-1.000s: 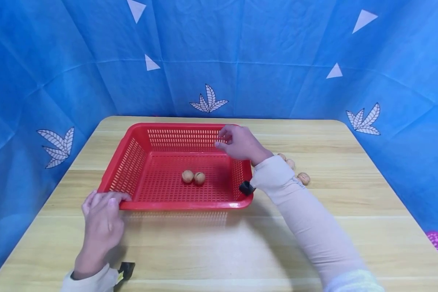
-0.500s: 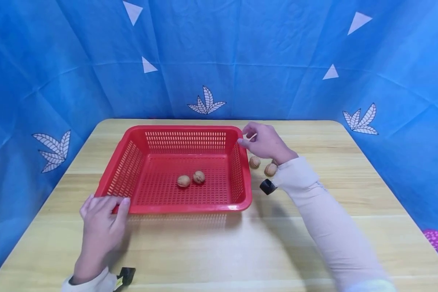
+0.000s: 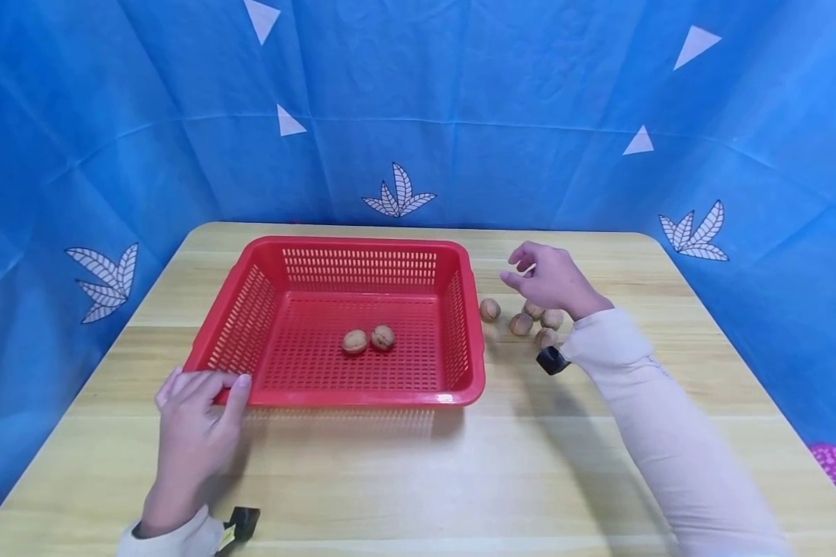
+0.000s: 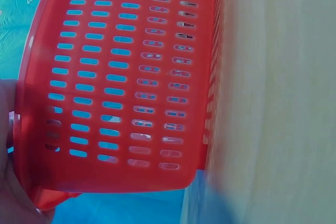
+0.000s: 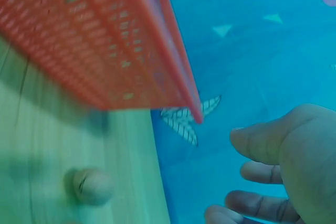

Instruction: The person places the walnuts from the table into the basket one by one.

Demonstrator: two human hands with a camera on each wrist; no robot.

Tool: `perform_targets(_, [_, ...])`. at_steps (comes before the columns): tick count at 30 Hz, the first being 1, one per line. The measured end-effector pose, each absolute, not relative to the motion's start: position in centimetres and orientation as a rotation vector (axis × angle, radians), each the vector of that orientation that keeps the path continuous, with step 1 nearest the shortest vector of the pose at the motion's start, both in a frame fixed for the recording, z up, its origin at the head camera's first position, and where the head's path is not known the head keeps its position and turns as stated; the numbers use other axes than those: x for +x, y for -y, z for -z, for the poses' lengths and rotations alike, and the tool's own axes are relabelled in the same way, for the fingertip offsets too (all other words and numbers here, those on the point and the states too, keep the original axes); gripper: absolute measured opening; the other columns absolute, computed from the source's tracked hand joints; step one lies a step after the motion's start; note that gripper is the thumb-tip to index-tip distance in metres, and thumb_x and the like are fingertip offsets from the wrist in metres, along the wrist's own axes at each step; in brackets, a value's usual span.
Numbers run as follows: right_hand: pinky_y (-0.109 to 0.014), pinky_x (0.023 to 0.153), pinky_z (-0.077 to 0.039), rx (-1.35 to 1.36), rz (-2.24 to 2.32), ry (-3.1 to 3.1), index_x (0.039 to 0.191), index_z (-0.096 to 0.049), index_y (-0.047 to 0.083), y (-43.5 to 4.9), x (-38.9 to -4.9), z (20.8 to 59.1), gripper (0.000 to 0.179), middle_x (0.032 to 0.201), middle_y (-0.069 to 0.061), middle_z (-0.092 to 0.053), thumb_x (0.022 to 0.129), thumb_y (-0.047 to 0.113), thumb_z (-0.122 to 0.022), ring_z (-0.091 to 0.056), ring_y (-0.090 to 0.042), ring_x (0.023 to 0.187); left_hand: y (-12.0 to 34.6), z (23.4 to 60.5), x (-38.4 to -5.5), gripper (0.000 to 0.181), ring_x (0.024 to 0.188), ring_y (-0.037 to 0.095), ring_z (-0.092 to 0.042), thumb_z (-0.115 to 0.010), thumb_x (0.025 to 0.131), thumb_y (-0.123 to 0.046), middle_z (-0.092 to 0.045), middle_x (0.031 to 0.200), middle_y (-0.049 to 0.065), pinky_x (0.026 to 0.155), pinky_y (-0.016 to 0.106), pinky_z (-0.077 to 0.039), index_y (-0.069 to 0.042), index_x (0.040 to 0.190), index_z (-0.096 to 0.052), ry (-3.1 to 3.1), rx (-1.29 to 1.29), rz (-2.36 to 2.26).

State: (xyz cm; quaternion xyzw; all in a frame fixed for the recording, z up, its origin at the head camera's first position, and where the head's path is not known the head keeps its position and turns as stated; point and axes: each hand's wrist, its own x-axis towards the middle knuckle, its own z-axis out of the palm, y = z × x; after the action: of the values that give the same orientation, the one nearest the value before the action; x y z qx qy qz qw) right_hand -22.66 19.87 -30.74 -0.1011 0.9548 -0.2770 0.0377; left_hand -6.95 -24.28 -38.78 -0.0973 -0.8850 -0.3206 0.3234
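Observation:
A red plastic basket [image 3: 362, 398] with slotted walls stands on the table, and two walnuts lie on its floor: a paler walnut [image 3: 354, 342] and a darker walnut [image 3: 382, 337]. My left hand [image 3: 193, 429] grips the basket's rim at the near left corner; in the left wrist view only part of that hand [image 4: 10, 166] shows beside the rim. To the right of the basket my right hand [image 3: 552, 280] hovers above several loose walnuts [image 3: 520, 324], fingers loosely bent with nothing between them. One walnut [image 5: 93, 187] appears below the hand in the right wrist view.
The pale wooden table [image 3: 390, 480] reaches out on all sides of the basket. A blue patterned cloth [image 3: 501, 93] hangs behind it and at both sides. A single walnut [image 3: 490, 310] sits close to the basket's right wall.
My right hand has moved right, from over the basket's far right corner to above the loose walnuts. Inside the basket the two walnuts have shifted slightly. The left hand still holds the corner.

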Motion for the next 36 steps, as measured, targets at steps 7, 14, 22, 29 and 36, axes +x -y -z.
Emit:
perform_targets(7, [-0.049, 0.085, -0.047, -0.270, 0.792, -2.918, 0.119, -0.056, -0.002, -22.4, -22.3, 31.5, 0.041, 0.114, -0.023, -0.060, 0.094, 0.030, -0.060, -0.060, -0.036, 0.103, 24.3, 38.8, -7.0, 0.017, 0.083, 0.035, -0.051, -0.065, 0.086, -0.013, -0.064, 0.076, 0.020, 0.102, 0.061, -0.019, 0.001, 0.076, -0.064, 2.323, -0.242, 0.842])
perform_targets(14, [-0.051, 0.085, -0.045, -0.234, 0.724, -2.917, 0.118, -0.056, -0.002, -24.9, -22.0, 32.7, 0.040, 0.112, -0.025, -0.060, 0.095, 0.031, -0.058, -0.057, -0.039, 0.103, 24.2, 38.7, -6.6, 0.022, 0.086, 0.037, -0.051, -0.063, 0.089, -0.017, -0.065, 0.078, 0.022, 0.102, 0.062, -0.019, 0.002, 0.077, -0.064, 2.347, -0.214, 0.827])
perform_targets(22, [-0.051, 0.081, -0.046, -0.233, 0.688, -2.928, 0.115, -0.058, -0.003, -27.1, -21.4, 34.7, 0.038, 0.107, -0.025, -0.062, 0.093, 0.028, -0.061, -0.060, -0.040, 0.097, 24.3, 38.4, -6.5, 0.021, 0.087, 0.037, -0.052, -0.064, 0.088, -0.016, -0.065, 0.079, 0.023, 0.103, 0.060, -0.019, 0.002, 0.078, -0.064, 2.365, -0.199, 0.819])
perform_targets(29, [-0.050, 0.079, -0.047, -0.250, 0.653, -2.911, 0.114, -0.058, -0.005, -28.6, -20.8, 36.2, 0.039, 0.102, -0.024, -0.063, 0.091, 0.027, -0.064, -0.061, -0.038, 0.091, 24.3, 38.5, -6.6, 0.023, 0.085, 0.037, -0.052, -0.063, 0.088, -0.017, -0.065, 0.079, 0.023, 0.102, 0.061, -0.020, 0.002, 0.077, -0.064, 2.354, -0.200, 0.822])
perform_targets(36, [-0.049, 0.077, -0.048, -0.239, 0.600, -2.767, 0.120, -0.056, -0.004, -30.2, -20.1, 36.4, 0.046, 0.103, -0.022, -0.062, 0.091, 0.031, -0.063, -0.060, -0.036, 0.092, 24.1, 38.4, -6.8, 0.018, 0.085, 0.036, -0.053, -0.065, 0.086, -0.014, -0.065, 0.077, 0.020, 0.101, 0.060, -0.021, 0.001, 0.076, -0.064, 2.348, -0.212, 0.821])
